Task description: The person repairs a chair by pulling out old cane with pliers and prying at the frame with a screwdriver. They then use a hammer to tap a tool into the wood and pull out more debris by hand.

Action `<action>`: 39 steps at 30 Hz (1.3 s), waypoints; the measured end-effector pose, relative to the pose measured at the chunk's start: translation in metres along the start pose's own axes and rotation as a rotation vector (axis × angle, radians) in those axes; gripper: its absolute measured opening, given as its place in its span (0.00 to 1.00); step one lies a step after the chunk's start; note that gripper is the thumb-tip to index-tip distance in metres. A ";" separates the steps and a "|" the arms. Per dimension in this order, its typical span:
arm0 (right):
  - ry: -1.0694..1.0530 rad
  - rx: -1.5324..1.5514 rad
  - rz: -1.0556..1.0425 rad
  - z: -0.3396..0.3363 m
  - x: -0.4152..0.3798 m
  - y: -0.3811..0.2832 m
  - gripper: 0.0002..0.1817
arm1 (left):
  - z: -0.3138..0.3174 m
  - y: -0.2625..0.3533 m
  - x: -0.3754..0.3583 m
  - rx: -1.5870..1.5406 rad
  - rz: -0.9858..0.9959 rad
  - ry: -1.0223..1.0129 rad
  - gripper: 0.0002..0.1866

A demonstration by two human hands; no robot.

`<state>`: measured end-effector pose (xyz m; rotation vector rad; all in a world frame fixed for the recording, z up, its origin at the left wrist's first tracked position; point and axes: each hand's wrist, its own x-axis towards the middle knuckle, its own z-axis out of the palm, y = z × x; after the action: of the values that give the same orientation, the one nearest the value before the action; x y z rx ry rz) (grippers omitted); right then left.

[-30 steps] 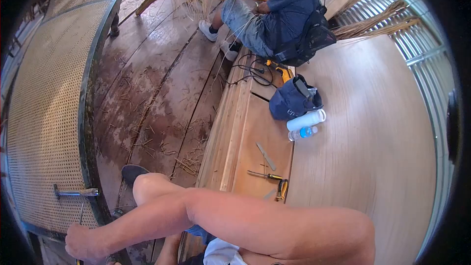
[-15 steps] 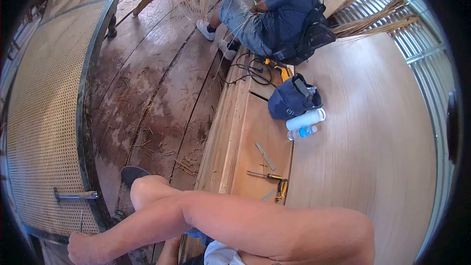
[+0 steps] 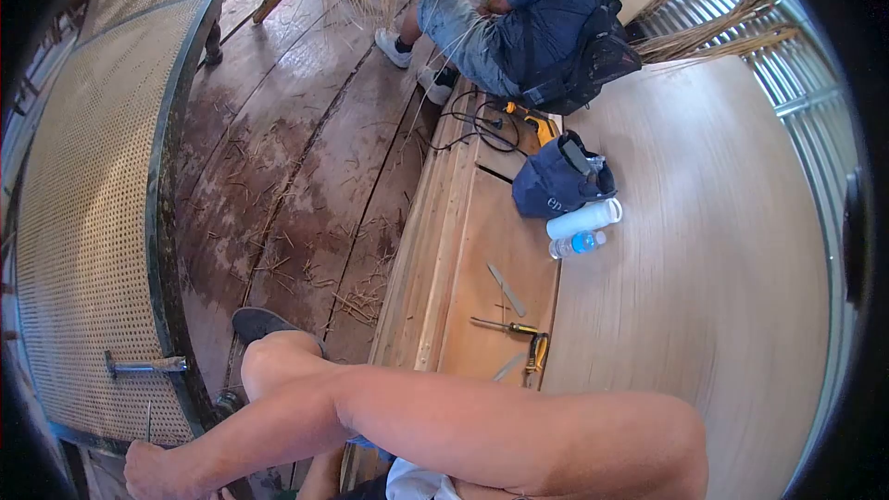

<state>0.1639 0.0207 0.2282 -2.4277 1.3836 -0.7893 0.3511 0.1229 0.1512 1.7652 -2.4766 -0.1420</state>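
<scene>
My right hand (image 3: pixel 153 470) is closed at the lower left, by the near edge of a woven cane panel (image 3: pixel 83 250) in a dark frame. A thin metal shaft (image 3: pixel 149 421) sticks up from the fist over the cane; the rest of that tool is hidden in the fingers. Just above it, a hammer (image 3: pixel 146 366) lies across the cane, its head towards the left. At the bottom edge a sliver of skin, apparently my left hand (image 3: pixel 227 494), shows beside the frame; its fingers are out of sight.
On the wooden bench lie a screwdriver (image 3: pixel 505 325), yellow-handled pliers (image 3: pixel 536 352) and a flat metal blade (image 3: pixel 507 291). Beyond are bottles (image 3: pixel 583 219), a navy bag (image 3: pixel 556 183) and a yellow power tool (image 3: pixel 537 123). A seated co-worker (image 3: pixel 546 28) handles cane strands. Scraps litter the floor (image 3: pixel 278 222).
The view has shifted slightly, so the bench items sit a little farther right. My right hand stays by the panel edge, still closed around the thin shaft.
</scene>
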 end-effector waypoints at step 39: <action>0.144 0.230 0.134 -0.105 -0.041 0.041 0.10 | 0.027 -0.053 0.015 -0.281 -0.252 -0.095 0.08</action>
<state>0.0591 0.0401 0.2829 -2.1178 1.4029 -1.0440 0.3923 0.0917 0.1182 1.9722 -2.1491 -0.5741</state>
